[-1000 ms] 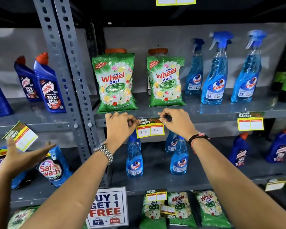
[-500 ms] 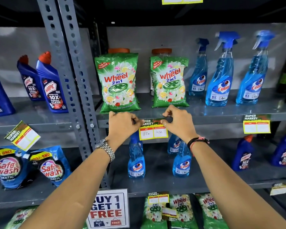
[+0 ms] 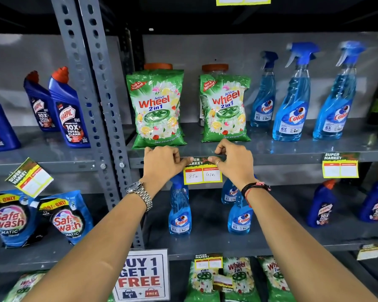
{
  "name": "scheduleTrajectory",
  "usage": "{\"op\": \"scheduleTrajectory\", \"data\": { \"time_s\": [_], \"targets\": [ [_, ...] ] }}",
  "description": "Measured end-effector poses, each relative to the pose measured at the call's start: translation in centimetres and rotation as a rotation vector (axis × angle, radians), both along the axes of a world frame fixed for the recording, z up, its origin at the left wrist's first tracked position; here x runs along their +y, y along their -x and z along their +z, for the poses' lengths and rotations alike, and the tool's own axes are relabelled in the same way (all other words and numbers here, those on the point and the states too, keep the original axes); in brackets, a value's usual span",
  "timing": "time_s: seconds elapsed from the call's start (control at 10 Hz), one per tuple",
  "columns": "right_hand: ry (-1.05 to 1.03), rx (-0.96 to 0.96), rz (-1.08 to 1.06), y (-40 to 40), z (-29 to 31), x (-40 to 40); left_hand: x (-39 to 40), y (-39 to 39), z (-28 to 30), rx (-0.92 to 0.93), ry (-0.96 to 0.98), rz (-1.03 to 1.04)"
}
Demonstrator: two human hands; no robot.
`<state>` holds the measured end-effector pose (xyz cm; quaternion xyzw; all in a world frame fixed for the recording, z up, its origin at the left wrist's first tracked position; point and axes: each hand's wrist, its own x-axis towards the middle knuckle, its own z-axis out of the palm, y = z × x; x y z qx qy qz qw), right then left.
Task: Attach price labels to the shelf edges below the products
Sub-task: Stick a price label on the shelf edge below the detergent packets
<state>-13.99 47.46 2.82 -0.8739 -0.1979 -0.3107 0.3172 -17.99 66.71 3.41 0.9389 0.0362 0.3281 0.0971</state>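
A yellow price label (image 3: pixel 203 173) with handwritten prices hangs from the grey shelf edge (image 3: pixel 282 157), below two green Wheel detergent bags (image 3: pixel 157 110). My left hand (image 3: pixel 163 165) pinches the label's top left corner against the edge. My right hand (image 3: pixel 234 160) pinches its top right corner, the thumb and forefinger on the dark header strip. Both wrists reach up from below.
A blank label (image 3: pixel 340 166) hangs under the Colin spray bottles (image 3: pixel 295 101) at the right. A tilted label (image 3: pixel 29 177) sits on the left bay's edge under Harpic bottles (image 3: pixel 69 114). A perforated upright post (image 3: pixel 96 105) divides the bays. A "Buy 1 Get 1 Free" sign (image 3: pixel 141 275) stands below.
Another person's hand at the lower left, near the tilted label, has left the view. My two hands have closed in slightly on the label's top corners.
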Motion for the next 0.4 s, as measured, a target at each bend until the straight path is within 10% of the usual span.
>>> {"op": "scheduleTrajectory", "data": {
  "time_s": [0.4],
  "targets": [
    [0.008, 0.049, 0.163, 0.6, 2.5, -2.2, -1.1, 1.6, 3.0, 0.013, -0.131, 0.063]
  ]
}}
